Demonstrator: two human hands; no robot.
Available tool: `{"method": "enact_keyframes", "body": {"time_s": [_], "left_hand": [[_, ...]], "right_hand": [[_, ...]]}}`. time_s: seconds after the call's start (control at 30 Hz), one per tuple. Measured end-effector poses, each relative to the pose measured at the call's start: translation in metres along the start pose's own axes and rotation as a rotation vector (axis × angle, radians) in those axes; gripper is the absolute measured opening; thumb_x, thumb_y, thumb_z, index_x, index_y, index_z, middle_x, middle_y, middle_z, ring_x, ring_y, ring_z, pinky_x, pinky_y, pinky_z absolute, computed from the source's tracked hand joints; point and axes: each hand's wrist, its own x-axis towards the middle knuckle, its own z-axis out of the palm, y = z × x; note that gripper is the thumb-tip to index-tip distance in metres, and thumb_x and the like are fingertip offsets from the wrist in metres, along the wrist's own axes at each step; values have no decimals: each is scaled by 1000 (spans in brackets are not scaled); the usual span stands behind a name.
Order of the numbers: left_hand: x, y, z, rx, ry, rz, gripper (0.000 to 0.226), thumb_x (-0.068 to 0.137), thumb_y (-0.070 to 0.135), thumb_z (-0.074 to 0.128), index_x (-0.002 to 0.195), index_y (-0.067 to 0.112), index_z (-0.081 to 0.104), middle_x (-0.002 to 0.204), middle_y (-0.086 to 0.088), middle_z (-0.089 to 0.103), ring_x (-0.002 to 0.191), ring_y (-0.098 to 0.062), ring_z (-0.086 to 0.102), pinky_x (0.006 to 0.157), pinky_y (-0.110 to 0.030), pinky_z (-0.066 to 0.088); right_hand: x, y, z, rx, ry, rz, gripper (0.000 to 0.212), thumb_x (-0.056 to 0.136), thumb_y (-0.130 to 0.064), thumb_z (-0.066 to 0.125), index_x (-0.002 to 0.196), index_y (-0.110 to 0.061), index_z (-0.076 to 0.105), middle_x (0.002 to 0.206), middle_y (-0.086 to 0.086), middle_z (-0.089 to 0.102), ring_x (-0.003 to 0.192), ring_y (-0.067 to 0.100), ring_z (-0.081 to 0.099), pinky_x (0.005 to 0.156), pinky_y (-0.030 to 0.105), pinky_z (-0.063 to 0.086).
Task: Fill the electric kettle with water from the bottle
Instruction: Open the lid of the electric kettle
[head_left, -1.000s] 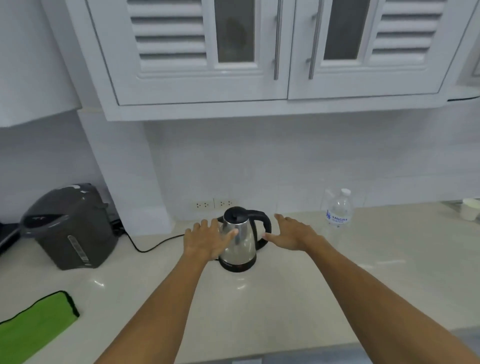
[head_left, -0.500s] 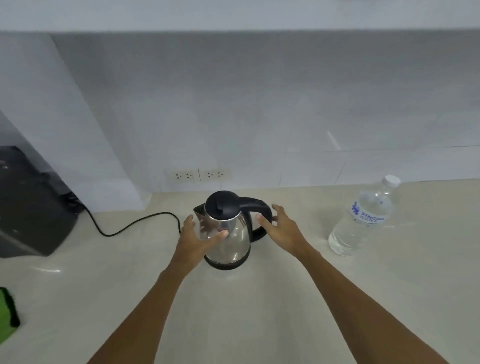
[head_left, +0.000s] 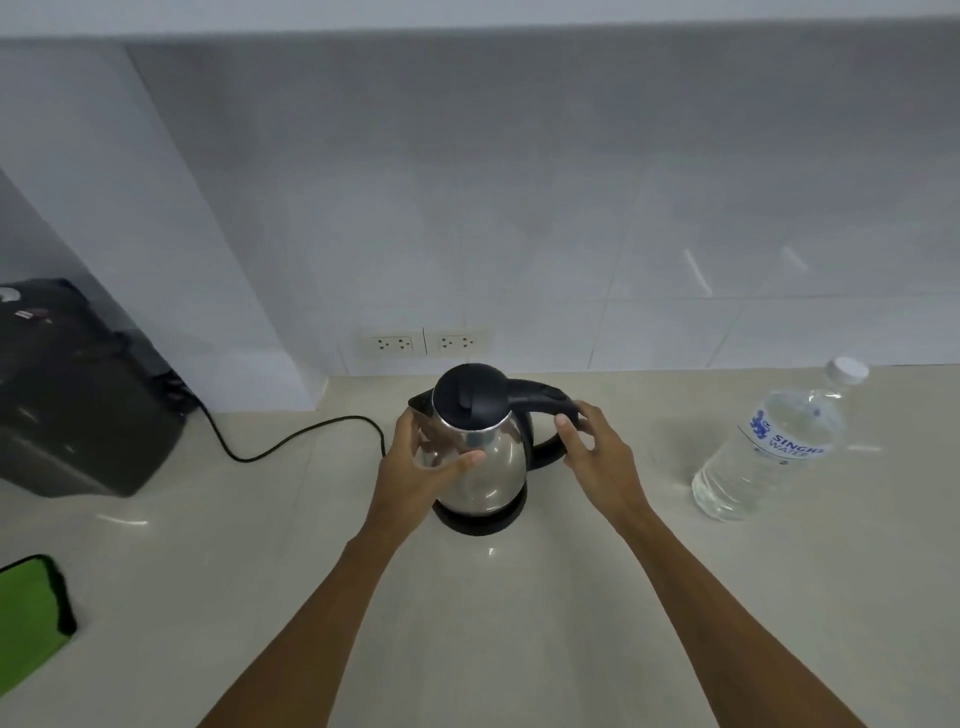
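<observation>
A steel electric kettle (head_left: 488, 457) with a black lid and handle stands on its black base in the middle of the pale counter, lid closed. My left hand (head_left: 421, 467) cups the kettle's left side, thumb on the steel body. My right hand (head_left: 597, 457) reaches the black handle, fingers curling over it. A clear water bottle (head_left: 769, 447) with a white cap and blue label stands capped to the right, apart from both hands.
A dark hot-water dispenser (head_left: 72, 395) sits at the far left, its black cord (head_left: 291, 441) running across the counter toward the kettle. A green cloth (head_left: 28, 613) lies at the left front. Two wall sockets (head_left: 426, 343) sit behind the kettle.
The view came closer and tilted down. Both hands moved in from beside the kettle: the left now rests on its body, and the right closes over the handle.
</observation>
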Motion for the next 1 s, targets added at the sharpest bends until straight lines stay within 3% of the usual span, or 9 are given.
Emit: {"method": "enact_keyframes", "body": {"time_s": [0.23,0.5,0.7,1.0], "left_hand": [[-41,26,-18,-24,-9,75,85,58,60,95,131,38,57,122,16,72,125,-1,65,102,-26,51],[-120,8,-29,-14,-60,50,76,74,39,99,135,38,55,126,15,70,119,7,61,88,-12,44],[-163,-13,-23,-25,-66,5,77,73,39,99,135,38,53,125,15,69,116,8,60,85,-14,46],[-181,-34,-17,-16,-75,-46,79,73,41,98,135,37,50,127,10,69,112,7,59,82,-14,45]], "right_hand": [[-46,-29,-7,25,71,-56,34,100,-54,54,130,-37,58,120,-18,66,121,7,60,98,47,56],[-136,-18,-5,49,92,-5,18,99,-54,56,117,-54,57,112,-29,64,121,8,61,100,46,55],[-180,-3,-6,26,80,34,32,100,-52,56,128,-38,59,111,-28,62,120,12,61,100,47,56],[-195,13,-4,-19,50,75,35,99,-53,56,129,-37,59,113,-23,64,119,14,62,99,47,56]]}}
